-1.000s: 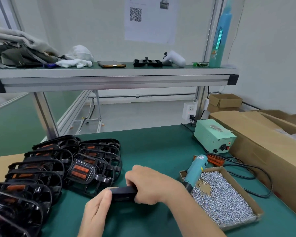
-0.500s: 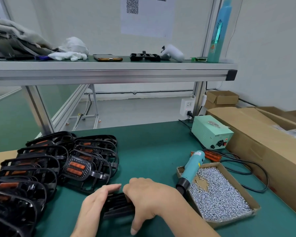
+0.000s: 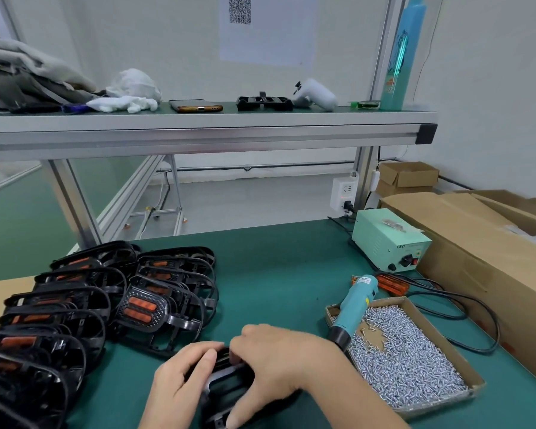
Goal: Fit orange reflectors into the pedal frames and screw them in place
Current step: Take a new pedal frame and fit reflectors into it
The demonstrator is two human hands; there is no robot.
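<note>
A black pedal frame (image 3: pixel 226 385) lies on the green table at the near edge, between both hands. My left hand (image 3: pixel 180 382) curls round its left side, thumb on top. My right hand (image 3: pixel 270 363) grips its right side with fingers curled over the rim. No reflector shows in this frame; most of it is hidden by my hands. A teal electric screwdriver (image 3: pixel 355 308) rests tip-down on a cardboard tray of silver screws (image 3: pixel 415 360) to the right. Loose orange reflectors (image 3: pixel 390 283) lie behind the screwdriver.
Several black pedals with orange reflectors (image 3: pixel 99 305) are stacked at the left. A green power supply (image 3: pixel 387 239) and its black cable (image 3: pixel 464 317) sit at the right, beside long cardboard boxes (image 3: pixel 483 252). An aluminium shelf (image 3: pixel 198 131) overhangs the back of the table.
Both hands and the pedal frame have come nearer to me and lower in view. The frame has turned from edge-on to lying flatter, with my left hand now curled over it.
</note>
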